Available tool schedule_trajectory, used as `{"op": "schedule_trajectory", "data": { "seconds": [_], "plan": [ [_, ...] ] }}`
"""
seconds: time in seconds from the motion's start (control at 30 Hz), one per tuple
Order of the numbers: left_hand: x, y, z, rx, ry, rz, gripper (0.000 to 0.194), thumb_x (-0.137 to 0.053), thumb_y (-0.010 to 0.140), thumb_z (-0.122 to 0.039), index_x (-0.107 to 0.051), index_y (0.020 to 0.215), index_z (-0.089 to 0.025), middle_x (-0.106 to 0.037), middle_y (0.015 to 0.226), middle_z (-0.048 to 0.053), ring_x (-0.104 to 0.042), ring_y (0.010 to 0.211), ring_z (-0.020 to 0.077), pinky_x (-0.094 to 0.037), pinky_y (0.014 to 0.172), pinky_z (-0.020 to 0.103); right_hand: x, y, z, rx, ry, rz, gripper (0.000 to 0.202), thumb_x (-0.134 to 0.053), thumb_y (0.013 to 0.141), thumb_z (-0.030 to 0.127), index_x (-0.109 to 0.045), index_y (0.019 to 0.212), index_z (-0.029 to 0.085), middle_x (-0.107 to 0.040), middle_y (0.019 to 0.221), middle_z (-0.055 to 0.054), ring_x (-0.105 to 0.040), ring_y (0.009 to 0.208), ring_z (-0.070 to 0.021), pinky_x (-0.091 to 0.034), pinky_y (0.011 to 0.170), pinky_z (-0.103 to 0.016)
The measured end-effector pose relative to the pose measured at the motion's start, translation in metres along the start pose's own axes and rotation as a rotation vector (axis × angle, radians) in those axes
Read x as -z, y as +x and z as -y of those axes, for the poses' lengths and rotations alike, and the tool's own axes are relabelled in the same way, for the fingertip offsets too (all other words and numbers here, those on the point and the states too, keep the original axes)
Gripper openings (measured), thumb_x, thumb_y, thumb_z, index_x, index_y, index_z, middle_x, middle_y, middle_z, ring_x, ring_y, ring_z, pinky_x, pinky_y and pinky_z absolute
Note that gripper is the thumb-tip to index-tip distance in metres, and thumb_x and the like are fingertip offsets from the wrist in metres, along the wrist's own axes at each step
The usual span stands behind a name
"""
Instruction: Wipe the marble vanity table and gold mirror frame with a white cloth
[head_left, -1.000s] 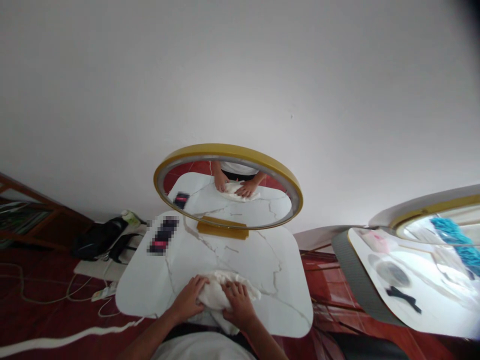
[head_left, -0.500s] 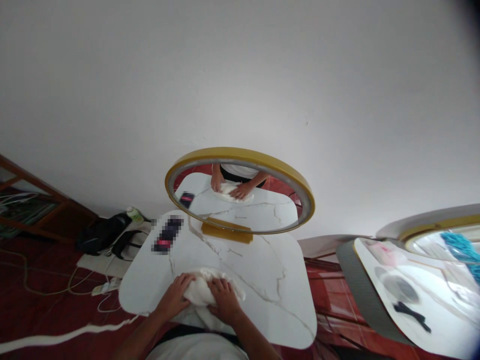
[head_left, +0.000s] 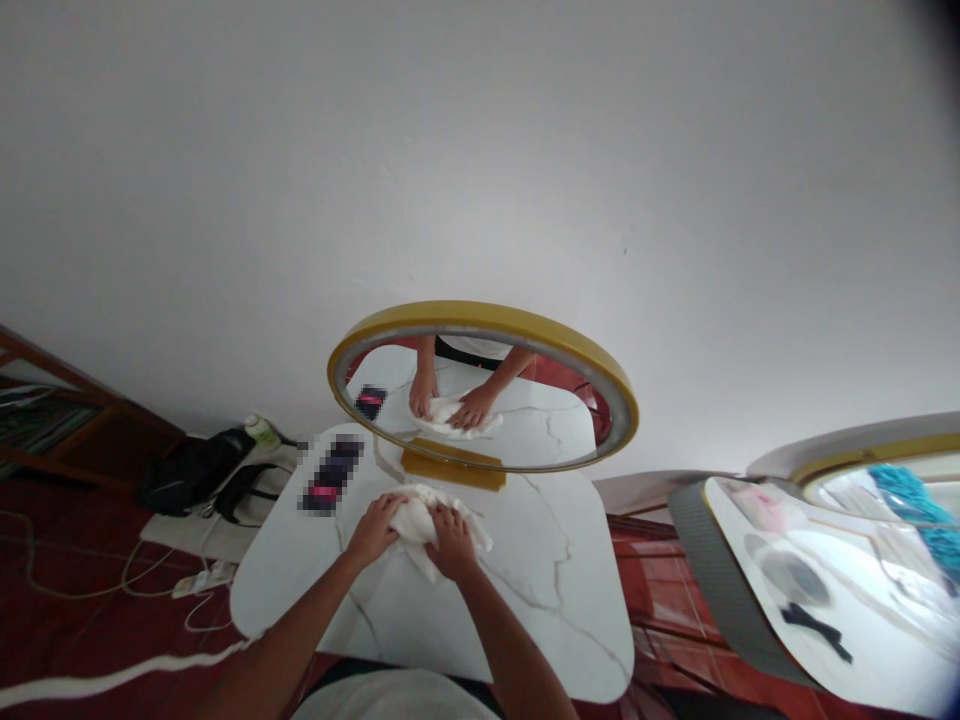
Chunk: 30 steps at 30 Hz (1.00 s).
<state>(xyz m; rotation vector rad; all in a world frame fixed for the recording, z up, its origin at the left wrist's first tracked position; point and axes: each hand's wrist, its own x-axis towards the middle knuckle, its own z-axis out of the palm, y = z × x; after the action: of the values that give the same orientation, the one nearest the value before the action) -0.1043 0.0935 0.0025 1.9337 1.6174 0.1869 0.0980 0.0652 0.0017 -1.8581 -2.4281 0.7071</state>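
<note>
A crumpled white cloth (head_left: 420,522) lies on the white marble-patterned table (head_left: 525,620). My left hand (head_left: 375,528) grips the cloth's left side, its fingers bent over the fabric. On the right side of the cloth, my right hand (head_left: 452,540) presses down and holds it, fingertips on the folds. Both hands and the cloth are near the table's middle, in front of the mustard mirror base (head_left: 454,467). The gold-rimmed oval mirror (head_left: 480,400) reflects them.
A pixelated dark item (head_left: 334,474) rests at the table's left. On the floor to the left are a black bag (head_left: 199,468) and a power strip (head_left: 202,580). Another white table (head_left: 862,640) at right bears a black strip (head_left: 817,630) and a second mirror.
Both hands have slid forward with the cloth, away from my body and closer to the mirror base. More of my forearms shows over the table.
</note>
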Motion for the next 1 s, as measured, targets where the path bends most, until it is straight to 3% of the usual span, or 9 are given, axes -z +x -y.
{"op": "schedule_trajectory", "data": {
  "seconds": [0.17, 0.37, 0.57, 0.8, 1.0],
  "plan": [
    [0.005, 0.012, -0.004, 0.013, 0.018, -0.023, 0.061, -0.045, 0.069, -0.009, -0.045, 0.127, -0.025, -0.043, 0.132, 0.002, -0.037, 0.122, 0.0192, -0.025, 0.105, 0.031, 0.000, 0.013, 0.000, -0.010, 0.000, -0.034, 0.070, -0.048, 0.084, 0.032, -0.015, 0.145, 0.028, -0.027, 0.148, -0.003, -0.027, 0.132, -0.0275, -0.026, 0.104, -0.043],
    [0.002, -0.002, -0.012, 0.053, 0.051, -0.015, 0.061, -0.046, 0.071, -0.011, -0.042, 0.130, -0.025, -0.041, 0.134, 0.004, -0.035, 0.122, 0.0211, -0.027, 0.103, 0.034, -0.003, 0.002, 0.000, -0.023, 0.015, -0.060, 0.069, -0.049, 0.082, 0.034, -0.019, 0.144, 0.026, -0.029, 0.147, -0.004, -0.026, 0.132, -0.0278, -0.024, 0.105, -0.043],
    [-0.009, -0.037, -0.028, 0.077, 0.074, 0.070, 0.062, -0.048, 0.069, -0.015, -0.041, 0.129, -0.029, -0.041, 0.132, 0.004, -0.036, 0.120, 0.0234, -0.032, 0.095, 0.035, -0.007, -0.043, -0.014, 0.012, 0.031, -0.023, 0.068, -0.053, 0.078, 0.041, -0.029, 0.141, 0.029, -0.035, 0.143, -0.001, -0.029, 0.129, -0.0265, -0.021, 0.107, -0.040],
    [-0.033, -0.083, -0.054, -0.010, -0.009, 0.223, 0.064, -0.050, 0.064, -0.020, -0.043, 0.127, -0.028, -0.042, 0.130, 0.004, -0.035, 0.120, 0.0248, -0.029, 0.097, 0.034, -0.024, -0.114, -0.044, 0.031, 0.086, 0.056, 0.075, -0.054, 0.074, 0.048, -0.025, 0.142, 0.033, -0.034, 0.144, 0.000, -0.028, 0.129, -0.0289, -0.017, 0.108, -0.042],
    [-0.056, -0.092, -0.060, -0.080, -0.036, 0.246, 0.067, -0.053, 0.060, -0.020, -0.044, 0.126, -0.026, -0.043, 0.128, 0.005, -0.037, 0.117, 0.0241, -0.031, 0.096, 0.032, -0.024, -0.137, -0.060, 0.028, 0.129, 0.145, 0.078, -0.055, 0.073, 0.049, -0.022, 0.142, 0.036, -0.031, 0.145, 0.002, -0.026, 0.131, -0.0300, -0.015, 0.109, -0.043]
  ]
}}
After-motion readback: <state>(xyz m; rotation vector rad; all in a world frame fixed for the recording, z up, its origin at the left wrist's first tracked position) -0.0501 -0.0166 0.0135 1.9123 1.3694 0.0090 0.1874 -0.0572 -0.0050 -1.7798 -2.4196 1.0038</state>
